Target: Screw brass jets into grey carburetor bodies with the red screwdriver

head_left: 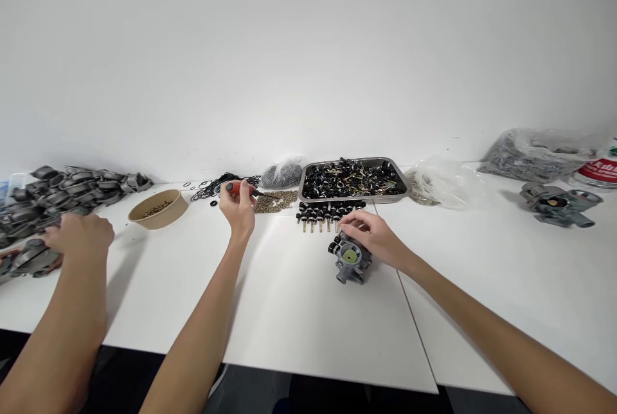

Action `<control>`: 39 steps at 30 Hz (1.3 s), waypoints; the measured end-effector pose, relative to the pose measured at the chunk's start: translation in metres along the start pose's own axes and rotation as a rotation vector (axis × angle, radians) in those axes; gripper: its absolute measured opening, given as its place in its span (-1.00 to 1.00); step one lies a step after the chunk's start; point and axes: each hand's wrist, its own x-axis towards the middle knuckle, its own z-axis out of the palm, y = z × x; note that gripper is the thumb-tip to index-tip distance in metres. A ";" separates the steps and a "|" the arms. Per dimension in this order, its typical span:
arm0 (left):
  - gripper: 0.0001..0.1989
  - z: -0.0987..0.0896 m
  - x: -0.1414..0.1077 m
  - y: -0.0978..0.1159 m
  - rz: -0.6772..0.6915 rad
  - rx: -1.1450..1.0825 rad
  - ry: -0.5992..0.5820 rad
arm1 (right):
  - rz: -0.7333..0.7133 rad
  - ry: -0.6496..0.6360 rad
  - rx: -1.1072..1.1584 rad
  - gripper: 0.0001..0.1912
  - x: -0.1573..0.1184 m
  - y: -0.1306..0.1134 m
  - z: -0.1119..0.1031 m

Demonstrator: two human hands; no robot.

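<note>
My left hand (pixel 238 207) is closed round the red handle of a screwdriver (pixel 234 188), its dark shaft pointing right over a pile of small brass screws (pixel 277 202). My right hand (pixel 369 234) grips the top of a grey metal carburetor (pixel 351 258), which stands on the white table (pixel 299 311) with a yellow-green disc facing me. Just behind it lies a row of black parts with brass stems (pixel 321 213). A metal tray (pixel 308 198) heaped with similar black and brass parts sits farther back.
Another person's hand (pixel 81 234) reaches to grey metal parts (pixel 72 189) at left. A tan bowl (pixel 168 215) holds brass pieces. Black rings (pixel 212 188) and plastic bags (pixel 446 182) line the wall. Another carburetor (pixel 559 204) stands at right, before a bag of parts (pixel 520 157).
</note>
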 end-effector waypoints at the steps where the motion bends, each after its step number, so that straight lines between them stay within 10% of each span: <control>1: -0.71 0.000 0.000 0.002 0.002 -0.007 0.002 | -0.002 -0.001 0.000 -0.75 0.000 0.000 0.000; 6: -0.71 0.005 -0.004 0.021 -0.039 -0.130 -0.022 | 0.009 -0.002 0.002 -0.75 0.001 0.000 0.000; 14: -0.68 0.028 -0.037 0.038 -0.348 -0.401 -0.415 | 0.021 -0.007 -0.002 -0.71 0.001 0.004 0.001; 39: -0.63 0.035 -0.049 0.041 -0.442 -0.434 -0.462 | 0.020 -0.017 -0.017 -0.71 0.002 0.003 0.002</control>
